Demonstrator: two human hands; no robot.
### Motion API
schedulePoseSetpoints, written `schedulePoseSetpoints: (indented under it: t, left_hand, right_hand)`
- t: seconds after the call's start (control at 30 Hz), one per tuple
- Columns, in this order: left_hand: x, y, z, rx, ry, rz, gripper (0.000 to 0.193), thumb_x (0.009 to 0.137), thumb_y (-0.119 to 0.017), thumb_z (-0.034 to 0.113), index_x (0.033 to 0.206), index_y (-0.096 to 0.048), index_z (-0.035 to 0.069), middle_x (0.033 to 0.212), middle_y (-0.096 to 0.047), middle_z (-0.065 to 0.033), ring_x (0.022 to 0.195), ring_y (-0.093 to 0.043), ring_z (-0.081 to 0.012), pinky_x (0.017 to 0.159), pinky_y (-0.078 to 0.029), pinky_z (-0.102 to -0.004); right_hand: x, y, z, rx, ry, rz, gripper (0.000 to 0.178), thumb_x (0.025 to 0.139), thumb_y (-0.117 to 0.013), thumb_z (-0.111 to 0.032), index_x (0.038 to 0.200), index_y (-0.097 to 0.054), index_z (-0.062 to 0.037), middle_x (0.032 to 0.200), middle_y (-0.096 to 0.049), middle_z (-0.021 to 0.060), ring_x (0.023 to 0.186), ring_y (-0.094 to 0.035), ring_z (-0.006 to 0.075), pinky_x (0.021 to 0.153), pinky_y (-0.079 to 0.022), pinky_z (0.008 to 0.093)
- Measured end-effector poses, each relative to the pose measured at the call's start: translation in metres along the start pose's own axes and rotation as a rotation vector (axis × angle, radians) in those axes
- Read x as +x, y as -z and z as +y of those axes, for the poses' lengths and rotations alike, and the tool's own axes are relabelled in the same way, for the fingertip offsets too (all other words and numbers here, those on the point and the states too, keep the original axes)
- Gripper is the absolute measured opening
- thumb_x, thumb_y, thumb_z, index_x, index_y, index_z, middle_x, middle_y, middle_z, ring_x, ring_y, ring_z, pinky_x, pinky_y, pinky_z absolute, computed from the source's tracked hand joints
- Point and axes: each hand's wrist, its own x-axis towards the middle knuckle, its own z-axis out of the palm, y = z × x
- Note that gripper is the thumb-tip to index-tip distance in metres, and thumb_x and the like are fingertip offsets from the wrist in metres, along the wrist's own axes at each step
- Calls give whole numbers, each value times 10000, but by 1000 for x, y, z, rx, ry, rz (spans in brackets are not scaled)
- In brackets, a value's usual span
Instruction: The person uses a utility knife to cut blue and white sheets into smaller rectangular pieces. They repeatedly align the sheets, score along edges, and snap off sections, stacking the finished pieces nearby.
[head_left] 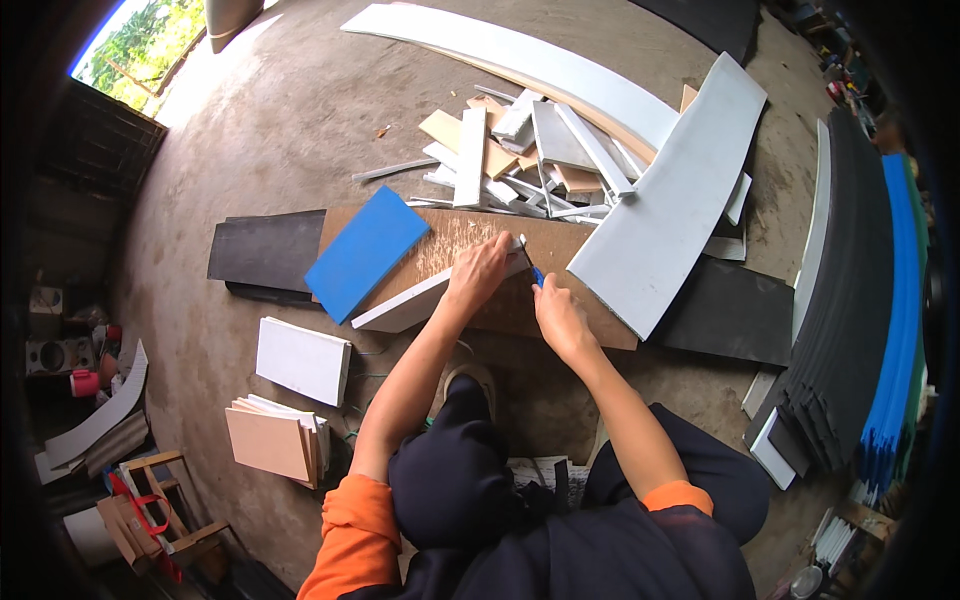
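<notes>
My left hand (479,272) grips a white foam-like strip (402,304) near its right end, holding it tilted on edge. In my right hand (562,316) is a blue-handled utility knife (538,275), its tip close to the strip's right end. Whether the blade touches the strip, I cannot tell. Both hands are over a scuffed brown board (505,318) lying low in front of me. On that board's left part rests a blue rectangular panel (368,252), just beyond the strip's left end.
Behind the brown board lies a heap of offcuts (510,160). A long white sheet (672,205) overlaps its right end. At left, cut white panels (302,358) and beige panels (268,442) are stacked. Black sheets (835,300) and blue sheets (895,320) stand at right.
</notes>
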Motion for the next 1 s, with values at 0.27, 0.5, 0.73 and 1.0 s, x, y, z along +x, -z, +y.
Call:
schedulePoseSetpoints:
  t: [0.27, 0.5, 0.73, 1.0]
  left_hand:
    - [-2, -6, 4, 36, -7, -43, 216, 790, -571, 195, 897, -459, 45, 731, -582, -100, 659, -616, -265, 542, -489, -362]
    - [-5, -4, 6, 45, -25, 4, 216, 787, -574, 195, 891, -462, 42, 730, -580, -101, 663, -615, -264, 540, -487, -358]
    - [-5, -2, 1, -18, -25, 10, 214, 780, -582, 182, 877, -449, 44, 737, -578, -109, 667, -611, -281, 537, -481, -372]
    - [1, 2, -4, 8, 39, -10, 236, 759, -590, 189, 908, -468, 53, 782, -592, -107, 696, -616, -283, 567, -490, -377]
  right_hand:
    - [21, -15, 2, 77, 15, 101, 276, 905, -410, -245, 916, -423, 31, 718, -589, 261, 717, -590, 418, 609, -490, 481]
    - [20, -13, 5, 72, 37, 70, 274, 907, -404, -244, 913, -426, 28, 721, -588, 269, 729, -589, 421, 614, -490, 480]
    - [-5, -2, -2, 65, -39, -26, 279, 907, -407, -261, 923, -437, 16, 781, -594, 269, 797, -578, 439, 666, -476, 511]
    - [1, -66, 48, 120, -184, -146, 317, 902, -409, -296, 964, -458, 11, 873, -582, 284, 889, -548, 457, 750, -431, 541]
